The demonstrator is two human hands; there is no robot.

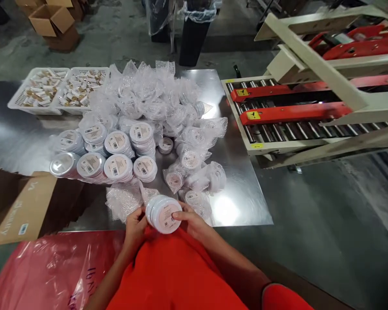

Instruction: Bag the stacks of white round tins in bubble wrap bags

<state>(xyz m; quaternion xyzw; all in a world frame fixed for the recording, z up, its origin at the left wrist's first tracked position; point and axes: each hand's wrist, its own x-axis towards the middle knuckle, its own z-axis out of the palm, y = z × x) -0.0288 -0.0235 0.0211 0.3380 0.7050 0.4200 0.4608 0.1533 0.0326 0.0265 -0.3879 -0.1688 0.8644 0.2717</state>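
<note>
A short stack of round, pale, labelled discs [168, 216] is held in front of my body, tilted so the end label faces up. My right hand [190, 220] is closed on its right side, thumb lying on the label. At the stack's left end, my left hand [136, 224] has its fingers curled against it; they are partly hidden. Just beyond that hand, a bubble-wrap bag [123, 200] lies on the metal table [245, 193]. Behind it stand several stacks of like discs [118, 165]. More discs in bubble wrap [197, 174] lie to the right and in a heap [148, 92].
Two white baskets [35, 110] of small white-and-brown pieces stand at the back left. An open cardboard box [26, 206] and a pink plastic bag [58, 271] are at my left. Right of the table is a roller conveyor [291, 129] with red rails. Black bins [194, 41] stand behind.
</note>
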